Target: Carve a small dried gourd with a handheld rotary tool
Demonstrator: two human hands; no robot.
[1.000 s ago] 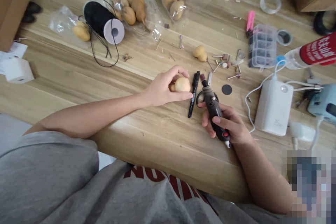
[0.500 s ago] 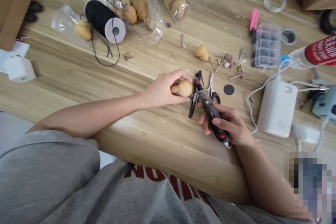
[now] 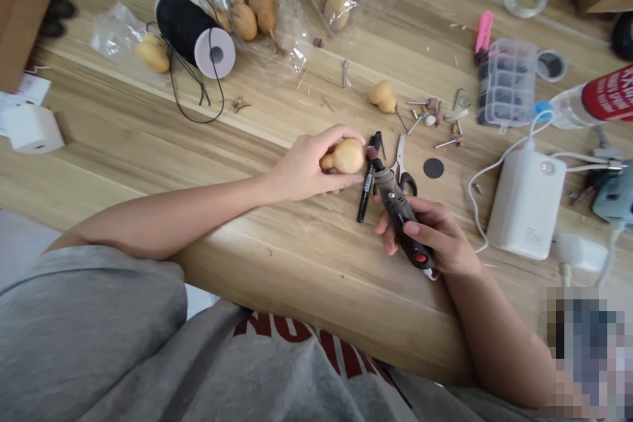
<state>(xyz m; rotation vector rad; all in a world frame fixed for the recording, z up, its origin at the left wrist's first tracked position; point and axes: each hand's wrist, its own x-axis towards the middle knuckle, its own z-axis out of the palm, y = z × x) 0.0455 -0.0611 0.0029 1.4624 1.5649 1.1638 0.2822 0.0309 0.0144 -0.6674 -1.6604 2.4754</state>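
Note:
My left hand (image 3: 316,163) is closed around a small tan gourd (image 3: 347,156), its round end pointing right. In my right hand (image 3: 435,234) is a dark rotary tool (image 3: 398,208) with a red button, held at a slant. Its brownish grinding tip (image 3: 372,153) sits just right of the gourd, with a small gap visible between them. A black marker pen (image 3: 366,191) lies under the tip, and scissors (image 3: 401,158) with dark handles lie beside it, partly hidden by the tool.
Beyond my hands lie a loose gourd (image 3: 382,96), several grinding bits (image 3: 430,120) and a black disc (image 3: 434,168). Bagged gourds (image 3: 262,6) and a black cord spool (image 3: 190,33) are at the back. Rightward stand a compartment box (image 3: 509,82), a white power bank (image 3: 527,204) and a bottle (image 3: 606,95).
My left hand has turned the gourd slightly, and its round end has risen a little in view. The rotary tool stays nearly in place. The camera view has shifted slightly.

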